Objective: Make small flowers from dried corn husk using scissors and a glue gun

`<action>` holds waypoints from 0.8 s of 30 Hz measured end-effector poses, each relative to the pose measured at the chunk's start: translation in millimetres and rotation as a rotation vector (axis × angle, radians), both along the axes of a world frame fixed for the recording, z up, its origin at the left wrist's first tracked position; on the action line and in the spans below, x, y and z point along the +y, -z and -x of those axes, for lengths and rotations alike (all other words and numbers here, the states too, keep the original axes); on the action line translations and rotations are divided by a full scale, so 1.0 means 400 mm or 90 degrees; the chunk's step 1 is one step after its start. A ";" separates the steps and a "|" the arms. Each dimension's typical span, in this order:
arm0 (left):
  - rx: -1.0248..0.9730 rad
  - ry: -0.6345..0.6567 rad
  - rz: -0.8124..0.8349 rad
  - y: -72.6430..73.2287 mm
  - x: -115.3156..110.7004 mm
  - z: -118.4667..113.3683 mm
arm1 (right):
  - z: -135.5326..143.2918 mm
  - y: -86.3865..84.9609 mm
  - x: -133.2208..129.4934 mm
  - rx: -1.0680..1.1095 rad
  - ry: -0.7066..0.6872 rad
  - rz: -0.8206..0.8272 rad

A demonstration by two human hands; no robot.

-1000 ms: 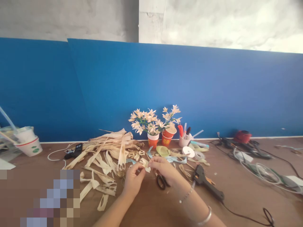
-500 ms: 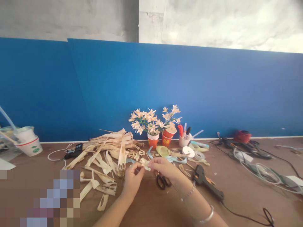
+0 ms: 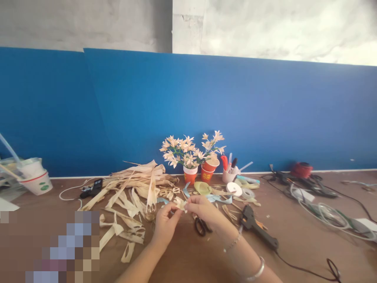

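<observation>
Cream husk piece [image 3: 180,203]; blue panel [image 3: 188,102]

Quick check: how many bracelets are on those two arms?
2: a thin beaded bracelet near the right hand, and a thicker silver bangle farther up the right forearm. The left forearm shows none; both run out of frame, so more could be hidden.

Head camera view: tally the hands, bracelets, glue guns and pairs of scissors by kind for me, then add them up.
Hands: 2 (left hand, right hand)
Bracelets: 2
Glue gun: 1
Scissors: 1
Total: 6
</observation>
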State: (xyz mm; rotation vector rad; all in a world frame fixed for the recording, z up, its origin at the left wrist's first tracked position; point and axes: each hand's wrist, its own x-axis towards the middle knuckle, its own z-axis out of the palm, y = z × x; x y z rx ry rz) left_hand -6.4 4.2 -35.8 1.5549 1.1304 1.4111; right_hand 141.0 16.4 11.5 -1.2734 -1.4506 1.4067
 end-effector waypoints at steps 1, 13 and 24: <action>-0.001 -0.002 0.001 0.001 0.000 0.001 | 0.001 0.000 0.000 -0.005 0.002 0.002; -0.061 0.026 0.120 0.008 0.004 -0.007 | -0.020 -0.021 0.006 -0.037 0.027 -0.003; -0.103 0.048 0.185 0.014 0.005 -0.015 | -0.010 -0.021 0.005 -0.046 0.026 0.038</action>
